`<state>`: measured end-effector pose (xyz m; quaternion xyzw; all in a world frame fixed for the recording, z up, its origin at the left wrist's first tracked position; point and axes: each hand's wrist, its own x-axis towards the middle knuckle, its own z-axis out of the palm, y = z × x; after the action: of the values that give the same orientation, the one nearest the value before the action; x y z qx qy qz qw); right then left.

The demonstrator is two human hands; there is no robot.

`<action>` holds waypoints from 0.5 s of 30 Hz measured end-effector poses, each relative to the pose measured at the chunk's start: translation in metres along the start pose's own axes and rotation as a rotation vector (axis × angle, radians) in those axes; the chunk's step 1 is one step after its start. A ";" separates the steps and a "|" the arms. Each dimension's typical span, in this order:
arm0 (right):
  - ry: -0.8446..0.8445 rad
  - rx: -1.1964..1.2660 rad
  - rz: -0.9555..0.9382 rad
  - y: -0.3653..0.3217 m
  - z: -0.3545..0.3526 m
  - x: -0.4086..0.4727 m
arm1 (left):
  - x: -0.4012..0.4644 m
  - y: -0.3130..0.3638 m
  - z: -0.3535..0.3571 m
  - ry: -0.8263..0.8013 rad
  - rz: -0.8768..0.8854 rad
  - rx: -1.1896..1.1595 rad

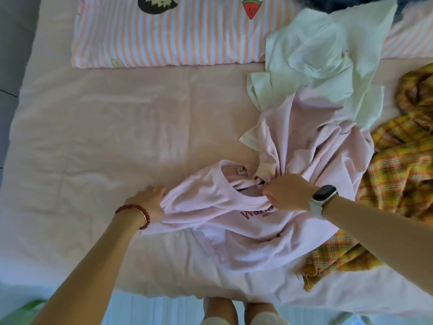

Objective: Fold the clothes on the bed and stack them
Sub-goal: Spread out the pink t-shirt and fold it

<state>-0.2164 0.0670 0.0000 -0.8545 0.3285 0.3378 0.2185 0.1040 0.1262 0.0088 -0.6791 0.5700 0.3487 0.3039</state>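
Across the whole view lies the bed [98, 127], covered in a pale pink sheet, with a striped pillow [164, 38] set along its far edge. On the right half of the bed sits the loose laundry. The pink T-shirt [246, 231] is the piece being handled: it lies near the front edge, right of centre, its neck opening turned toward the pillow and a little left, its printed chest facing up. Its long axis runs on a slant, from the shoulder at the left, near the person, up and away to the right, where the rest of it is bunched and twisted under a white garment [311, 57]. That white piece is crumpled at the far right, partly over the pillow's corner. A yellow plaid cloth [398, 174] lies rumpled along the right edge, touching the T-shirt's right side and tucked partly beneath it.

The left hand [150, 202], with a red bead bracelet [138, 213] at the wrist, holds the T-shirt's left shoulder, fingers curled into the fabric; its grip is closed on the cloth. The right hand [288, 192], with a watch [322, 198] on its wrist, pinches the collar at the right side of the neck opening, its grip narrow and closed on the rim. A small label [241, 171] shows inside the back of the neck.
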 end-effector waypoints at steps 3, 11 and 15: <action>0.305 0.110 0.059 0.010 -0.008 0.010 | 0.026 0.029 -0.004 0.202 0.209 -0.229; 0.199 -0.267 -0.014 0.033 -0.027 0.056 | 0.059 0.083 0.010 0.309 0.352 -0.590; 0.157 -0.224 0.085 0.053 -0.025 0.025 | 0.041 0.062 0.004 0.542 0.384 -0.697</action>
<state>-0.2295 0.0053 -0.0092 -0.8827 0.3410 0.3133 0.0808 0.0466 0.0962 -0.0283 -0.6894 0.5928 0.3794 -0.1714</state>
